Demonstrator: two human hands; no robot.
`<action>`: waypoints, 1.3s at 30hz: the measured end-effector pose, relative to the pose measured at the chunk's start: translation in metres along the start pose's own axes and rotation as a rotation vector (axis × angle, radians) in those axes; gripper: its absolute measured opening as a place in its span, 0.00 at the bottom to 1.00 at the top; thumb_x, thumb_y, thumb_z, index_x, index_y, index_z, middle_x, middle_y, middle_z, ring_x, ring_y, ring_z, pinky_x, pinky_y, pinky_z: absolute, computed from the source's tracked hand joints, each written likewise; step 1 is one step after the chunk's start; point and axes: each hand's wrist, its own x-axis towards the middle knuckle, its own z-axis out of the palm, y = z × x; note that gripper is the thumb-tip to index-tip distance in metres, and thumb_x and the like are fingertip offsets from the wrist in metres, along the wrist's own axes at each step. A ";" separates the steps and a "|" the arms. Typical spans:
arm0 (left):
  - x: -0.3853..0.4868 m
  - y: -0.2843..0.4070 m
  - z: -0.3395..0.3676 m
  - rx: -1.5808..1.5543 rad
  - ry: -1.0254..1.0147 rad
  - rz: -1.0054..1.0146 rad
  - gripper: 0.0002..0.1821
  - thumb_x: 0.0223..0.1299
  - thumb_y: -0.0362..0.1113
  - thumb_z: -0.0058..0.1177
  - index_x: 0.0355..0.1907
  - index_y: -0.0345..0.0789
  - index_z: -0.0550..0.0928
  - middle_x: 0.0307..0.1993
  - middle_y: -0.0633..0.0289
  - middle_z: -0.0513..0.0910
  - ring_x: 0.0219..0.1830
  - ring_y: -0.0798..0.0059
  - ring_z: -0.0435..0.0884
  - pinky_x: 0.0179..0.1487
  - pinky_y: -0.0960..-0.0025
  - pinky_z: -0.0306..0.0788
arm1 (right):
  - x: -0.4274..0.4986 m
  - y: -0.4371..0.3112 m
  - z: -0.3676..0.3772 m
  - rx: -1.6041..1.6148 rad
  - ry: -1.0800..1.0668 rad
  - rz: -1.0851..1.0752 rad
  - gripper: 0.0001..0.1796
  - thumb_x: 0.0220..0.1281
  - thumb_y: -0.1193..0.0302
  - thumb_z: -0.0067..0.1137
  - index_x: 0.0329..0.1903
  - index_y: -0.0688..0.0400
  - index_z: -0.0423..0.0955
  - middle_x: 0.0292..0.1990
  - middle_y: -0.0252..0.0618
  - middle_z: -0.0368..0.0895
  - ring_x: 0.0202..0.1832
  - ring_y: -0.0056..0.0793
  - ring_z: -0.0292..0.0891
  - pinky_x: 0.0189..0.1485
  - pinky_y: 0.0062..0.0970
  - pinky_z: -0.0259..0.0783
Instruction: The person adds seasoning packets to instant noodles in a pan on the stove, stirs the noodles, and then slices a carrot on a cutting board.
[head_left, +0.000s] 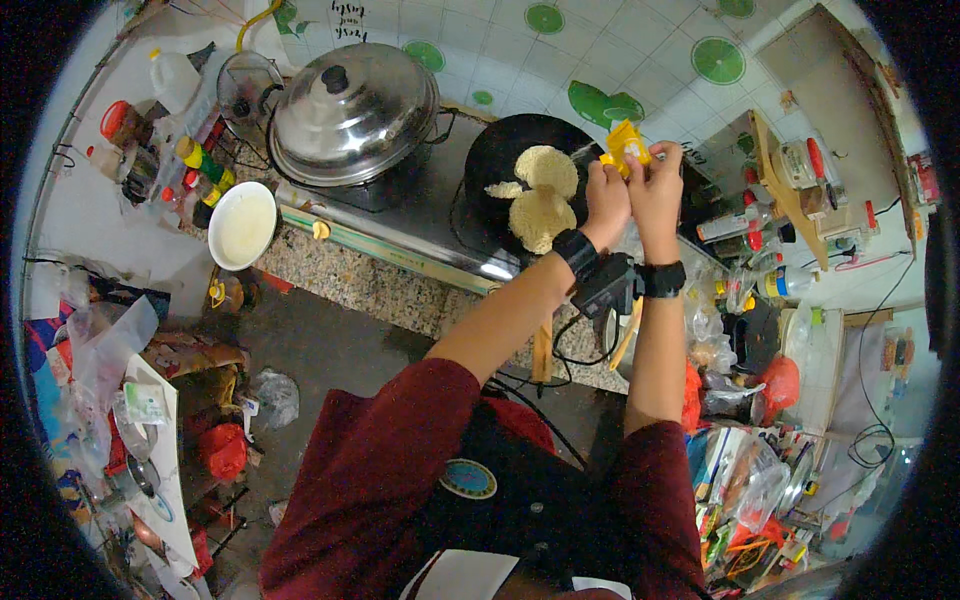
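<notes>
My left hand (607, 196) and my right hand (658, 176) are close together over the right side of a dark wok (491, 161), both gripping a small yellow packet (627, 142). Two round cakes of dried noodles (546, 171) lie in the wok, one above the other in view, with a smaller broken piece (503, 190) to their left. Brownish powder or seasoning shows where the two cakes meet. The wok's wooden handle (542, 351) points towards me. Black straps are around both wrists, with a dark device between them.
Left of the wok, a steel pot with a domed lid (352, 112) stands on the stove. A white bowl (242, 225) rests on the granite counter (360, 289). Bottles and jars crowd both sides. A pale bowl with a yellow-handled utensil (624, 345) is by my right forearm.
</notes>
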 end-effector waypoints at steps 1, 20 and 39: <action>0.004 -0.002 -0.001 -0.021 0.002 -0.027 0.12 0.71 0.38 0.33 0.43 0.32 0.70 0.40 0.54 0.75 0.42 0.69 0.75 0.45 0.64 0.69 | 0.003 0.002 0.003 -0.013 -0.003 -0.010 0.17 0.58 0.76 0.59 0.44 0.59 0.59 0.23 0.52 0.77 0.24 0.51 0.77 0.25 0.37 0.68; 0.029 0.038 -0.077 0.254 -0.633 -0.402 0.10 0.67 0.42 0.39 0.39 0.40 0.71 0.27 0.71 0.71 0.22 0.87 0.65 0.23 0.83 0.59 | 0.009 0.023 0.016 0.000 -0.195 -0.082 0.18 0.58 0.76 0.59 0.43 0.58 0.57 0.21 0.50 0.76 0.20 0.42 0.74 0.22 0.33 0.65; 0.075 0.111 -0.083 1.054 -0.786 0.857 0.12 0.47 0.30 0.62 0.37 0.33 0.81 0.30 0.53 0.79 0.34 0.60 0.79 0.39 0.64 0.74 | 0.028 0.041 0.015 -0.354 -0.509 -0.492 0.16 0.57 0.74 0.51 0.47 0.57 0.59 0.24 0.52 0.76 0.31 0.54 0.76 0.31 0.49 0.69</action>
